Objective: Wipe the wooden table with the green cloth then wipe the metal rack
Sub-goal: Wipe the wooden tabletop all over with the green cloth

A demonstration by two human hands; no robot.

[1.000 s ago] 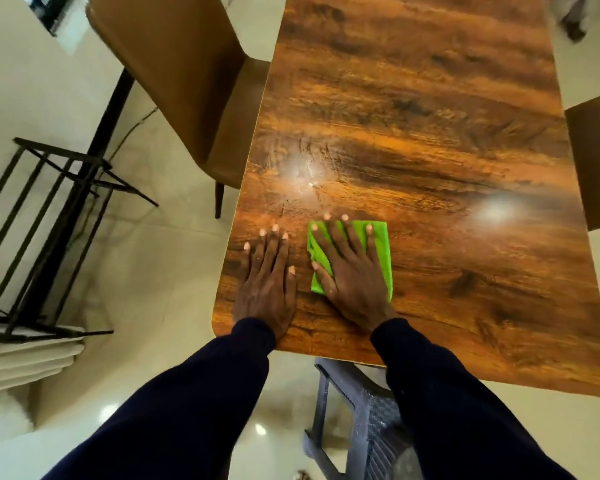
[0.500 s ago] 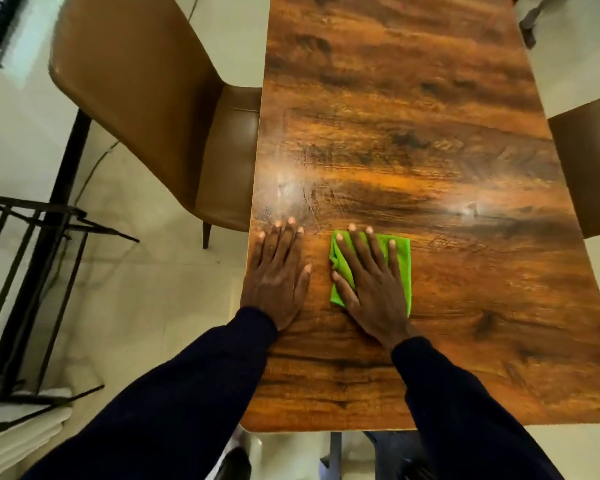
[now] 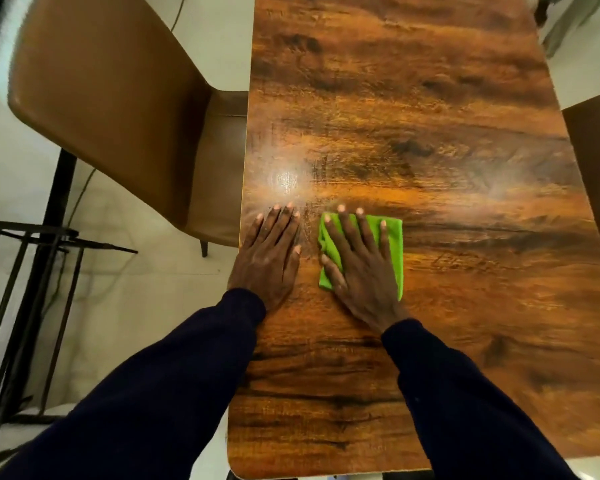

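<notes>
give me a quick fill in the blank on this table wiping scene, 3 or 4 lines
1. The right hand presses flat on a ____ cloth.
2. The left hand lies flat and bare on the wooden ____, near its left edge.
3. A tan chair stands on the ____ side of the table.
4. The metal rack stands on the ____, not yet touched.

Missing words: green; table; left; floor

Green cloth point(image 3: 394, 237), brown streaky-grained table point(image 3: 413, 133), tan chair point(image 3: 101, 98), navy sleeves point(image 3: 153, 393).
</notes>
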